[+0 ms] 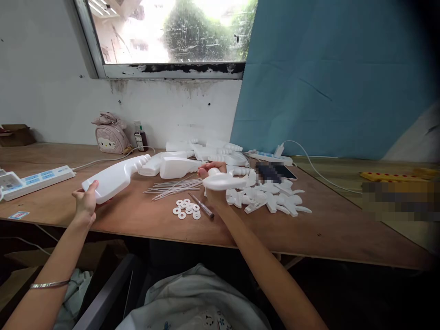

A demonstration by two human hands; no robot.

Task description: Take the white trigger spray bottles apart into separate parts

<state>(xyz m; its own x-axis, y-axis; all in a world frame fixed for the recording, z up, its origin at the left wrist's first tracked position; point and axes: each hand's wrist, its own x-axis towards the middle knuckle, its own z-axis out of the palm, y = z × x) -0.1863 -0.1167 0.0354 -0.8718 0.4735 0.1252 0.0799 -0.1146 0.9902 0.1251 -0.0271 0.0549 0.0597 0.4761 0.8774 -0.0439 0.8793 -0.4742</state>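
Lap: pale clothing (195,298) fills the bottom centre of the frame, with both bare forearms reaching up from it.
Bracelet: a thin silver bangle (49,284) circles the wrist area of the arm at lower left.
Left hand: the left hand (85,201), left of centre, is curled around the blunt end of a long white plastic shell (115,178), lifted at a slant above the surface, its ribbed grip end pointing toward the centre.
Right hand: the right hand (211,176), at centre, is closed over a smaller curved white plastic piece (223,182), held just above the surface.
Surface: a brown wooden surface (326,233) spans the frame's middle.
Washers: a cluster of small white rings (186,209) lies flat between the two hands, near the front edge.
Screwdriver: a slim tool (201,205) lies just right of the rings.
Strips: a bundle of thin white strips (173,187) lies behind the rings.
Small parts: a heap of white plastic bits (271,199) sits right of the right hand.
Phone: a dark phone (275,172) lies behind that heap.
More shells: several white shells (202,153) are piled at centre, near the wall.
Power strip: a white one (36,179) lies at far left.
Bag: a pink bag (110,135) stands against the wall, a small dark bottle (140,137) beside it.
Window: upper centre, bright (172,30).
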